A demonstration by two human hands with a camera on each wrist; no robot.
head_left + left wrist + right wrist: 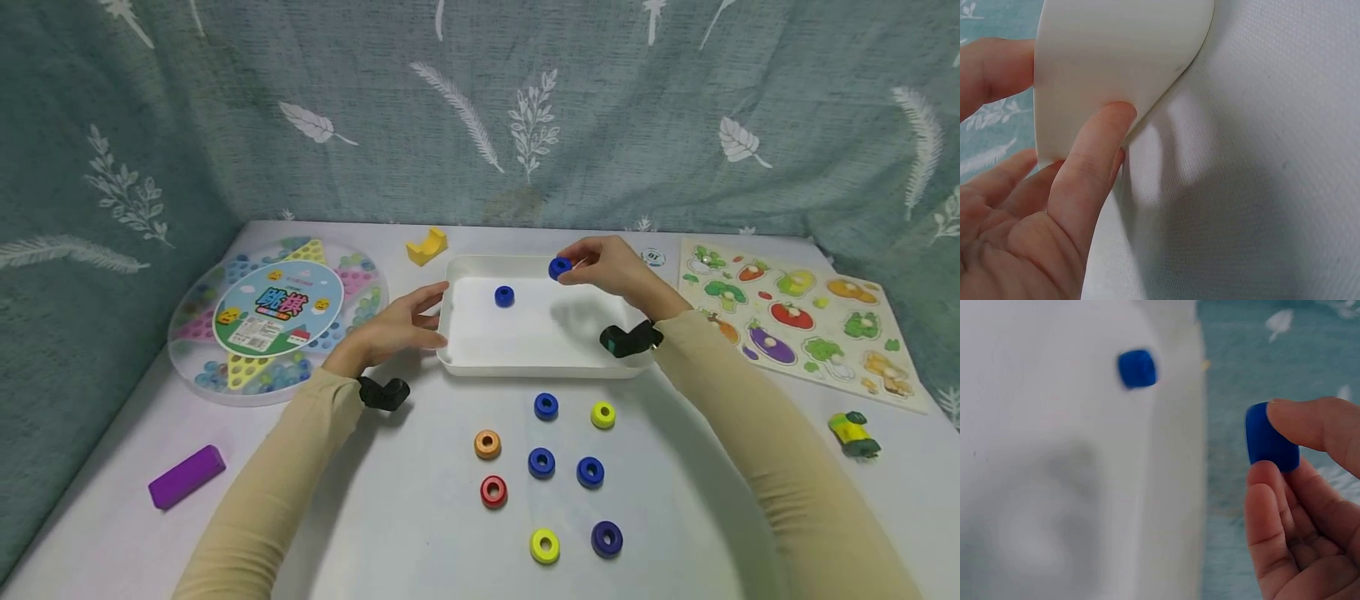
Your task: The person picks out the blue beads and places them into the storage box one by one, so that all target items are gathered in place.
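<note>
Creased sleeve (780, 467) nearest, right hand (618, 268) pinches smooth blue ring (559, 267).

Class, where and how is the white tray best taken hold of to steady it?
Probably by the short left wall of the white tray, coming from the left, thumb on the outer face, fingers at the rim. The wall stands up, giving an edge to hold, as the left hand does. The near side seems worse: a blue ring lies before it.

On the desk (375, 517), a tray (540, 372) with one ring (505, 302) in it sits between a game box (278, 312) to the left and a puzzle board (810, 332) to the right, eight rings (546, 416) lying before it.
</note>
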